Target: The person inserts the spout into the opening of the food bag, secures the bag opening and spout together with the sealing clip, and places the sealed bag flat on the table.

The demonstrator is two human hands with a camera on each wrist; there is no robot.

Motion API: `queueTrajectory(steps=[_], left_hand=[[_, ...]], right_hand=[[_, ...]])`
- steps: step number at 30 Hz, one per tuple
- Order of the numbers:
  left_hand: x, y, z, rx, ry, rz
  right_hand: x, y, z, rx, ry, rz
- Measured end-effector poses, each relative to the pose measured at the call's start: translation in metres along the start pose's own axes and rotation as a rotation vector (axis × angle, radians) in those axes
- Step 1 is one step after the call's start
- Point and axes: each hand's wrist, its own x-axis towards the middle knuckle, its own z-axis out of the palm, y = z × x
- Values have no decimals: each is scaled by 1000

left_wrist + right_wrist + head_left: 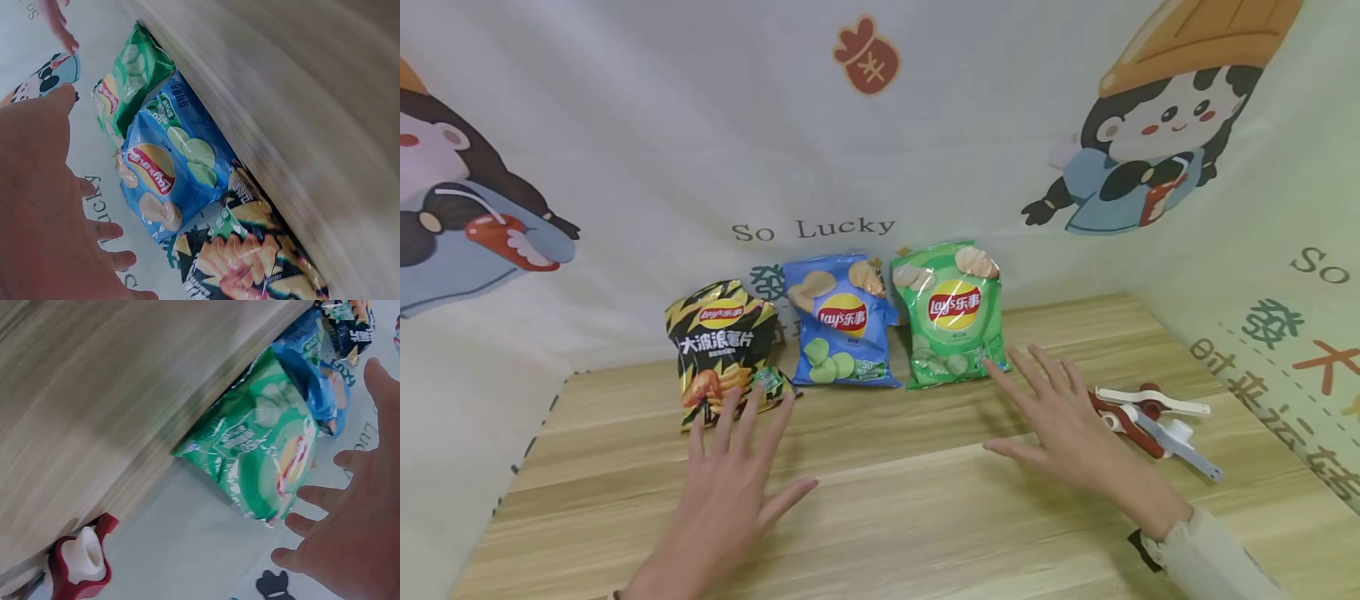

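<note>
Three bags of Lay's chips stand in a row against the back cloth: a black one [718,354] at the left, a blue one [841,329] in the middle, a green one [953,325] at the right. My left hand [726,487] hovers in front of the black bag, fingers spread and holding nothing. Nearer the green bag is my right hand [1067,425], also spread, its fingertips overlapping that bag's lower right corner in the head view. Beside the right hand lie several long bag-sealing clips [1157,425] in white, dark red and grey-blue, partly piled on each other.
A light wood-grain table [910,517] carries everything. Behind it hangs a white printed cloth [700,125] with cartoon figures and lettering, and another printed cloth wall [1262,275] closes the right side. In the right wrist view a red clip with a white spout [84,559] shows at lower left.
</note>
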Motion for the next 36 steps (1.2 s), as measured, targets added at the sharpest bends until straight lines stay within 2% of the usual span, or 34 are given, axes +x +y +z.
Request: queueTrajectory(steps=[7, 12, 18, 24, 30, 36], left_hand=[[25, 7, 7, -24, -9, 38], [46, 18, 11, -139, -16, 76], [72, 31, 14, -264, -24, 95], [88, 40, 16, -393, -96, 51], [104, 53, 22, -492, -135, 57], [113, 64, 29, -569, -183, 66]], right_hand=[[8, 15, 3, 21, -23, 46], [17, 28, 8, 110, -60, 124], [32, 36, 11, 169, -38, 159], [45, 39, 13, 234, -47, 160], [51, 47, 15, 310, -53, 209], [57, 50, 22, 486, -74, 277]])
